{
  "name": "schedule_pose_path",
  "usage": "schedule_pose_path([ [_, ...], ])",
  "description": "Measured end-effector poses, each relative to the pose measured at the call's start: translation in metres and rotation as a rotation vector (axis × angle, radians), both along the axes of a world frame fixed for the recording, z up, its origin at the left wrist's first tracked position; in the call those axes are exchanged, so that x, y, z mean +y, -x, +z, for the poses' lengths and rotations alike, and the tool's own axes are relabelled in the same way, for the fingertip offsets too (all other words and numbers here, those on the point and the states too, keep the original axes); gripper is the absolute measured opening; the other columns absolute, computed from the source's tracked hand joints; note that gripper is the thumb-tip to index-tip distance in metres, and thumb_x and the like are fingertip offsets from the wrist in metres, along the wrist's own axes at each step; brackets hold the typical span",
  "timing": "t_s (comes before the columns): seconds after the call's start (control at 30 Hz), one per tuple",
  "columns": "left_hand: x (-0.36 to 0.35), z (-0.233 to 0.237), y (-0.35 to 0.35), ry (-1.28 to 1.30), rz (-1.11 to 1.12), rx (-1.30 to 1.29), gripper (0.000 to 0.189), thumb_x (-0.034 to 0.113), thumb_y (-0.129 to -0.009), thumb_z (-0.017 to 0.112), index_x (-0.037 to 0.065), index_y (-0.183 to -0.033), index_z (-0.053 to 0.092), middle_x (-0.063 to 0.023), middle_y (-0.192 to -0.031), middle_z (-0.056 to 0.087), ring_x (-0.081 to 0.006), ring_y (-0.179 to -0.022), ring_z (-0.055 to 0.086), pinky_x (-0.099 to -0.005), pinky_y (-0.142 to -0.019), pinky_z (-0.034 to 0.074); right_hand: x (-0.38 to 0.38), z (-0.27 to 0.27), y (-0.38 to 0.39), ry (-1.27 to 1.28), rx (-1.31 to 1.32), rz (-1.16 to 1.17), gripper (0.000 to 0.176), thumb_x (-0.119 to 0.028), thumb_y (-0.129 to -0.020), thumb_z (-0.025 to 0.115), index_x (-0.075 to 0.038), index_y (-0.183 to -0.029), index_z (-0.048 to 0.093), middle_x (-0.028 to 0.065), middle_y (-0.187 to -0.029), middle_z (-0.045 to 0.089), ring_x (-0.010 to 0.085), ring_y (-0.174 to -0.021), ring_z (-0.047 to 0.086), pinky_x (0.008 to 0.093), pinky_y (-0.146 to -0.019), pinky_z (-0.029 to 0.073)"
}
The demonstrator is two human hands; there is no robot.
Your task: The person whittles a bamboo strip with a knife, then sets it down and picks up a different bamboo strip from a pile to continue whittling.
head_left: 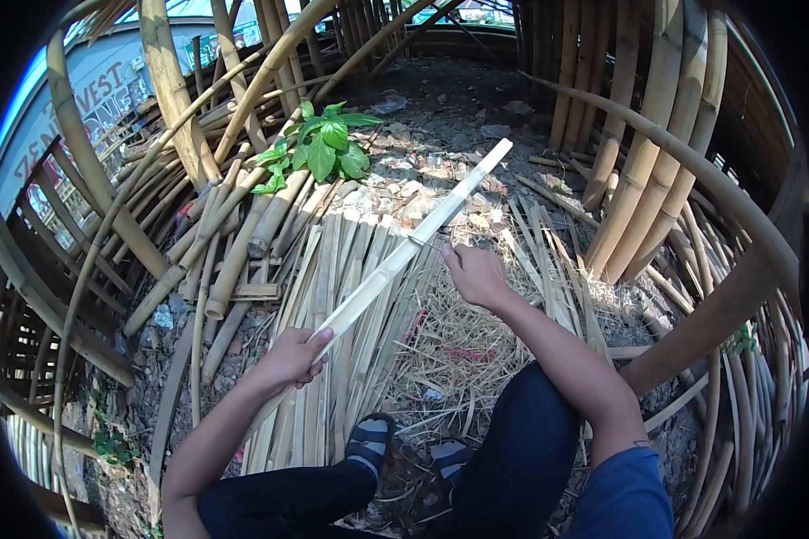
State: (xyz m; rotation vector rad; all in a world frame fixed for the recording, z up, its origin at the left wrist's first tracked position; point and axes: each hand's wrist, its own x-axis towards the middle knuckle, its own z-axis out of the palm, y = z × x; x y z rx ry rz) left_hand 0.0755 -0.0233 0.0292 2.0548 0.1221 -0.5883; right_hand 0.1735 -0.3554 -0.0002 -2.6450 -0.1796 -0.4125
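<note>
A long pale bamboo strip slants from lower left to upper right in front of me. My left hand is closed around its near end. My right hand is closed in a fist beside the strip, on a knife whose thin blade reaches to the strip's middle; the handle is hidden in the fist. Under the strip, many split bamboo slats lie side by side on the ground. A heap of bamboo shavings lies below my right hand.
Bamboo poles stand upright at the right, and others at the left. A curved pole arches beside my right arm. A green leafy plant grows ahead among cut bamboo pieces. Stony ground stretches ahead.
</note>
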Motion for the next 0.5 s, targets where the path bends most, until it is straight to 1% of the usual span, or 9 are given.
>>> schedule_pose_path([
  [0.07,0.000,0.000,-0.001,0.002,0.001,0.008,0.046,0.040,-0.105,0.047,0.003,-0.080,0.058,0.0007,-0.054,0.046,-0.0075,-0.041,0.040,-0.0272,-0.038,0.033,-0.004,0.005,0.001,-0.046,0.043,0.051,0.041,-0.043,-0.098,0.050,-0.006,-0.092,0.066,0.0173,-0.079,0.068,0.0393,-0.076,0.065,0.0501,-0.069,0.048],
  [0.1,0.000,0.000,-0.001,0.004,0.000,0.007,0.046,0.040,-0.105,0.047,0.003,-0.080,0.058,0.0007,-0.054,0.047,-0.0076,-0.041,0.040,-0.0268,-0.039,0.033,-0.005,0.006,0.002,-0.047,0.042,0.054,0.041,-0.043,-0.098,0.050,-0.006,-0.092,0.066,0.0173,-0.079,0.068,0.0393,-0.076,0.065,0.0501,-0.069,0.048],
  [0.17,0.001,-0.002,-0.002,0.007,0.002,0.008,0.046,0.041,-0.105,0.048,0.003,-0.081,0.058,0.0007,-0.054,0.047,-0.0076,-0.041,0.040,-0.0265,-0.039,0.034,-0.008,0.009,0.005,-0.128,0.011,0.168,0.034,-0.040,-0.091,0.065,-0.006,-0.094,0.069,0.0130,-0.085,0.069,0.0348,-0.078,0.065,0.0441,-0.070,0.049],
  [0.2,0.001,-0.004,-0.003,0.001,0.004,0.000,0.046,0.041,-0.105,0.048,0.003,-0.080,0.058,0.0008,-0.054,0.047,-0.0076,-0.041,0.040,-0.0263,-0.039,0.034,-0.008,0.012,0.008,-0.129,0.013,0.169,0.034,-0.040,-0.091,0.065,-0.006,-0.094,0.069,0.0130,-0.085,0.069,0.0348,-0.078,0.065,0.0441,-0.070,0.049],
  [0.27,0.001,-0.006,-0.004,-0.004,0.006,-0.005,0.046,0.041,-0.105,0.048,0.003,-0.080,0.058,0.0009,-0.054,0.047,-0.0076,-0.041,0.041,-0.0262,-0.039,0.034,-0.009,0.016,0.012,0.082,-0.081,0.315,0.029,-0.036,-0.088,0.068,-0.008,-0.095,0.069,0.0078,-0.088,0.068,0.0311,-0.076,0.067,0.0443,-0.066,0.049],
  [0.3,0.000,-0.007,-0.004,-0.007,0.012,-0.013,0.046,0.041,-0.104,0.048,0.004,-0.080,0.058,0.0008,-0.054,0.047,-0.0076,-0.041,0.041,-0.0260,-0.038,0.034,-0.008,0.015,0.012,0.081,-0.078,0.314,0.029,-0.036,-0.088,0.068,-0.008,-0.095,0.069,0.0078,-0.088,0.068,0.0311,-0.076,0.067,0.0443,-0.066,0.049],
  [0.37,-0.002,-0.006,-0.005,-0.011,0.016,-0.018,0.046,0.041,-0.104,0.048,0.004,-0.080,0.058,0.0008,-0.054,0.047,-0.0075,-0.041,0.041,-0.0258,-0.038,0.034,-0.002,0.011,0.013,0.190,-0.168,0.315,0.024,-0.034,-0.086,0.069,-0.011,-0.092,0.071,0.0055,-0.084,0.066,0.0279,-0.074,0.067,0.0420,-0.062,0.050],
  [0.5,-0.003,-0.007,-0.004,-0.025,0.032,-0.003,0.046,0.041,-0.104,0.049,0.004,-0.079,0.057,0.0004,-0.054,0.048,-0.0072,-0.040,0.041,-0.0250,-0.037,0.033,-0.002,0.008,0.008,0.286,-0.210,0.250,0.019,-0.030,-0.088,0.068,-0.012,-0.089,0.071,0.0047,-0.083,0.065,0.0273,-0.072,0.067,0.0420,-0.060,0.051],
])
